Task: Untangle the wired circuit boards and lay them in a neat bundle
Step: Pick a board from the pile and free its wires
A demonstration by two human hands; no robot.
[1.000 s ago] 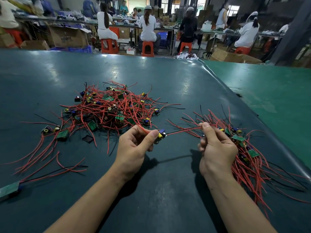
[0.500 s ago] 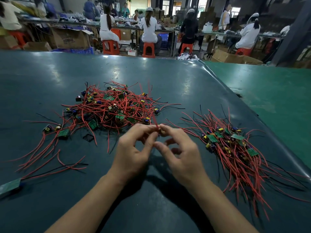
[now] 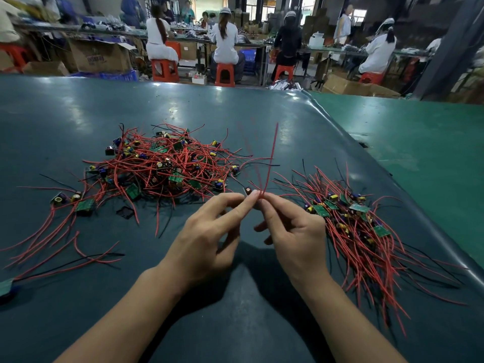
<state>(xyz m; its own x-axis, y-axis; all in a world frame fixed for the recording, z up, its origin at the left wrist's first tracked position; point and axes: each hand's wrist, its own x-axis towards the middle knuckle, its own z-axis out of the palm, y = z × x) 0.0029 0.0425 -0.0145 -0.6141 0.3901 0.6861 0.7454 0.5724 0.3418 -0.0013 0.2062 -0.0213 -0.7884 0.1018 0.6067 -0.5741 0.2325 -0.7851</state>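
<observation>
Both bare forearms reach in from 6 o'clock and converge toward 12. The left hand point(image 3: 207, 239) shows its back, thumb and forefinger stretched forward and pinched together at the tips. The right hand point(image 3: 298, 239), just beside it at 3 o'clock, pinches likewise, its other fingers curled underneath. The fingertips of both hands meet.
</observation>
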